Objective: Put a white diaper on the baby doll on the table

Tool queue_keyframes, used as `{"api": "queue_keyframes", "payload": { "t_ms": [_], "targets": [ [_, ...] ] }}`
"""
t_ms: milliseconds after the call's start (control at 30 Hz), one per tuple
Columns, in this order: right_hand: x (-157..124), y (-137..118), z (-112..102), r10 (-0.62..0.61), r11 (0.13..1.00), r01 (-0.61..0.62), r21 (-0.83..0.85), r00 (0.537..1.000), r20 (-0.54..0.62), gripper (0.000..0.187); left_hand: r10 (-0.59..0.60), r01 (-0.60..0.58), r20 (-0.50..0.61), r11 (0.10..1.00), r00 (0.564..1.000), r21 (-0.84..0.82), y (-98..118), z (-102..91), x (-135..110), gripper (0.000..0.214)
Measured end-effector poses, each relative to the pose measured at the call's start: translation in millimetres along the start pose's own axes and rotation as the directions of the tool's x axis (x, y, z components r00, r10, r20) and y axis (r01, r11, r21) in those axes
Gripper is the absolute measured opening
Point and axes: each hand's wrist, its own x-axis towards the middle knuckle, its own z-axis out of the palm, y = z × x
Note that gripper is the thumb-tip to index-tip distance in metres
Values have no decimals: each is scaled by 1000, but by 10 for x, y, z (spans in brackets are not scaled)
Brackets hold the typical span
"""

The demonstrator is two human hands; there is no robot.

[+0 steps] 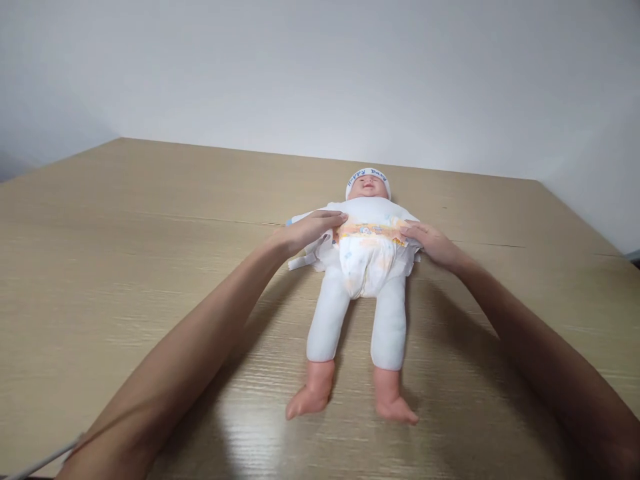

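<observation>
A baby doll (323,327) lies on its back, head away from me and feet towards me. It wears a white headband with blue lettering. A white diaper (370,263) with an orange printed waistband is drawn up between its legs and over its belly. My left hand (315,229) is closed at the waistband's left end, fingertips resting on the front panel. At the opposite end, my right hand (431,241) grips the waistband's corner. White side tabs stick out from under the hips on both sides, the left one lying loose beside my left hand.
The doll rests on a wide wooden table (150,253) with a seam running across it. Behind the table's far edge rises a plain pale wall (320,80). A white cable (47,460) comes in at the lower left, by my left forearm.
</observation>
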Motion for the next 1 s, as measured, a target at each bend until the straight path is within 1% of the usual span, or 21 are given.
{"api": "queue_keyframes", "payload": {
  "t_ms": [67, 100, 167, 200, 233, 300, 367, 433, 500, 600, 667, 700, 733, 767, 800, 833, 867, 900, 933, 967, 1000],
  "targets": [
    [-67, -75, -166, -65, 986, 56, -157, 997, -50, 31, 3, -3, -8, 1000, 1000, 9, -34, -10, -19, 43],
    [-100, -138, -225, -103, 971, 77, -227, 989, -105, 28, 5, -5, -16, 1000, 1000, 6, -52, -12, -13, 42],
    [-172, -310, -263, -209, 934, 121, -336, 948, -241, 26, -1, 1, -25, 1000, 1000, 7, -82, -16, 15, 43],
    [-212, -410, -236, -275, 914, 158, -375, 919, -283, 26, -5, 5, -26, 1000, 1000, 9, -94, -16, 32, 43],
    [-252, -511, -183, -340, 891, 207, -404, 894, -292, 26, -9, 9, -25, 1000, 1000, 11, -102, -16, 48, 43],
    [-323, -682, -26, -455, 836, 328, -440, 863, -222, 30, -14, 14, -21, 1000, 1000, 15, -109, -12, 69, 44],
    [-365, -769, 149, -502, 789, 429, -439, 863, -59, 39, -19, 20, -12, 1000, 1000, 13, -96, -5, 71, 45],
    [-372, -756, 292, -477, 773, 485, -408, 869, 130, 50, -9, 9, 10, 1000, 1000, -3, -61, -7, 49, 46],
    [-353, -675, 384, -440, 779, 505, -372, 863, 250, 58, 19, -19, 24, 1000, 1000, -24, -10, -38, 11, 46],
    [-321, -549, 434, -424, 792, 502, -347, 862, 278, 60, 24, -21, 85, 999, 996, -32, 43, -155, -46, 47],
    [-313, -510, 436, -421, 797, 496, -343, 865, 273, 59, 7, -2, 149, 999, 989, -32, 28, -256, -60, 54],
    [-313, -504, 435, -419, 799, 494, -341, 866, 273, 59, 3, 1, 158, 1000, 988, -22, 5, -299, -58, 56],
    [-312, -505, 434, -422, 800, 495, -338, 866, 270, 59, 3, -3, 135, 1000, 991, 4, -22, -331, -51, 55],
    [-311, -512, 436, -428, 800, 498, -333, 864, 264, 59, 9, -13, 76, 999, 997, 47, -49, -345, -43, 51],
    [-308, -522, 441, -433, 801, 499, -330, 864, 257, 59, 31, -30, -11, 994, 999, 105, -67, -339, -36, 44],
    [-305, -535, 449, -433, 802, 498, -330, 865, 251, 59, 77, -58, -108, 983, 991, 173, -72, -310, -33, 38],
    [-302, -548, 460, -431, 803, 494, -332, 867, 249, 59, 151, -103, -192, 965, 970, 241, -60, -259, -37, 33],
    [-303, -559, 475, -428, 805, 490, -335, 870, 244, 60, 242, -166, -240, 940, 940, 299, -30, -189, -47, 30],
    [-311, -562, 492, -423, 807, 481, -343, 876, 232, 61, 337, -245, -244, 908, 909, 340, 16, -104, -63, 29],
    [-329, -552, 509, -415, 811, 464, -356, 886, 207, 63, 424, -334, -205, 870, 882, 362, 71, -9, -85, 30],
    [-360, -525, 523, -409, 817, 441, -371, 897, 166, 64, 493, -418, -133, 829, 860, 371, 130, 87, -109, 32]
  ]
}}
